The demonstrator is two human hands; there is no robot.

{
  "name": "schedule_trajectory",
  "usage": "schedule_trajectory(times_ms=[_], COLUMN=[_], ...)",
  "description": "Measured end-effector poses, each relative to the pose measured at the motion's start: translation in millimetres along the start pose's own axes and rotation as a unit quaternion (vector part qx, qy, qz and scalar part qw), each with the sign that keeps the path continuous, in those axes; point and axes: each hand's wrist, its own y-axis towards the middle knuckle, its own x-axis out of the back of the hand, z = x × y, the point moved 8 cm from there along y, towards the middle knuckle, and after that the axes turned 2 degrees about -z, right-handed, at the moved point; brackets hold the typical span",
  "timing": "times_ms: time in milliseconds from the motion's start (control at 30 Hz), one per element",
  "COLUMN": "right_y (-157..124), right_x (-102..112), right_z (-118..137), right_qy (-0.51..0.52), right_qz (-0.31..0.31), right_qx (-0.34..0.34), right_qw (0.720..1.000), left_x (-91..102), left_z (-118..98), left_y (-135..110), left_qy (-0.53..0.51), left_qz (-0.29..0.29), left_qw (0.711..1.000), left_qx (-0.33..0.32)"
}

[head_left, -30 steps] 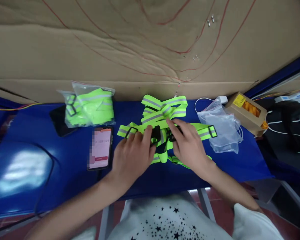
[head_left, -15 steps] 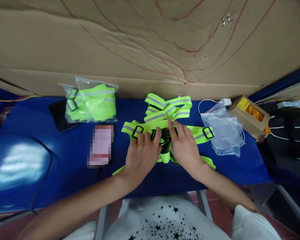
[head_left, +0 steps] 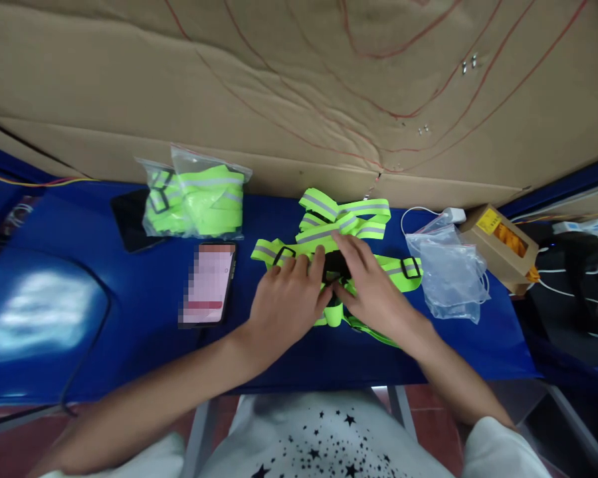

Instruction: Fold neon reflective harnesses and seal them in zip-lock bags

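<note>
A neon-yellow reflective harness (head_left: 315, 235) with silver stripes lies bunched on the blue table in the middle of the view. At its centre is a black part (head_left: 335, 264) that looks like a buckle, largely covered by fingers. From the left, my left hand (head_left: 285, 300) is curled over the straps, thumb and forefinger at the black part's edge. My right hand (head_left: 379, 287) grips the same part from the right, its thumb tucked beneath. Black slider rings (head_left: 410, 268) sit on the straps on both sides. My fingertips are partly hidden.
Left of the harness lies a phone (head_left: 210, 282) with a lit screen. Behind it, clear bags (head_left: 212, 206) of folded neon straps rest on a dark flat device (head_left: 129, 229). To the right are flattened clear bags (head_left: 451, 275) and a cardboard box (head_left: 498, 245). A cardboard wall (head_left: 259, 99) stands behind.
My right hand has shifted its fingers onto the black part, and its thumb now shows below. The right-hand straps have been drawn inward a little. The whole view has tilted slightly.
</note>
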Motion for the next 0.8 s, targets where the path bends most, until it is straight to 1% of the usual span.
schedule_trajectory(times_ms=[67, 133, 167, 233, 300, 333, 400, 433, 467, 533, 600, 633, 733, 800], right_y=[-1.6, -0.7, 0.9, 6.5, 14.6, 19.2, 28.1, 31.9, 35.3, 41.2, 46.1, 48.2, 52.9, 54.4], right_x=[17.6, 31.8, 35.3, 35.2, 33.6, 35.5, 45.5, 51.9, 57.4, 62.5, 57.8, 52.9, 37.5, 33.4], right_z=[-8.6, -20.1, -24.7, -28.3, -28.0, -27.9, -28.7, -28.6, -28.1, -25.6, -22.5, -20.7, -15.9, -16.0], right_qy=[0.106, 0.173, 0.198, 0.246, 0.307, 0.336, 0.386, 0.407, 0.426, 0.461, 0.489, 0.499, 0.509, 0.492], right_qz=[0.010, 0.012, 0.018, 0.043, 0.055, 0.046, -0.002, -0.028, -0.048, -0.063, -0.051, -0.043, -0.035, -0.051], right_qx=[-0.013, -0.047, -0.062, -0.077, -0.084, -0.088, -0.093, -0.089, -0.083, -0.072, -0.073, -0.075, -0.077, -0.078], right_qw=[0.994, 0.984, 0.978, 0.965, 0.947, 0.937, 0.918, 0.909, 0.900, 0.882, 0.867, 0.862, 0.857, 0.866], left_x=[14.8, 28.1, 33.4, 41.0, 46.7, 49.9, 58.3, 63.3, 67.6, 66.9, 53.7, 43.9, 17.1, 5.3], left_z=[10.9, 15.9, 16.0, 13.7, 13.5, 15.0, 22.2, 28.3, 35.7, 51.4, 60.4, 61.1, 56.7, 52.2], left_y=[1.5, 1.8, 1.7, 1.7, 3.5, 4.9, 8.5, 10.3, 12.2, 17.9, 26.0, 30.3, 38.4, 40.2], left_qy=[-0.025, -0.026, -0.019, -0.008, -0.023, -0.046, -0.133, -0.194, -0.260, -0.395, -0.511, -0.555, -0.638, -0.676], left_qz=[-0.042, -0.093, -0.117, -0.149, -0.156, -0.154, -0.158, -0.171, -0.188, -0.205, -0.186, -0.162, -0.105, -0.077], left_qw=[0.999, 0.995, 0.993, 0.988, 0.987, 0.986, 0.977, 0.965, 0.946, 0.894, 0.838, 0.815, 0.763, 0.732], left_qx=[0.001, -0.008, -0.015, -0.026, -0.029, -0.032, -0.044, -0.049, -0.053, -0.051, -0.042, -0.034, 0.012, 0.049])
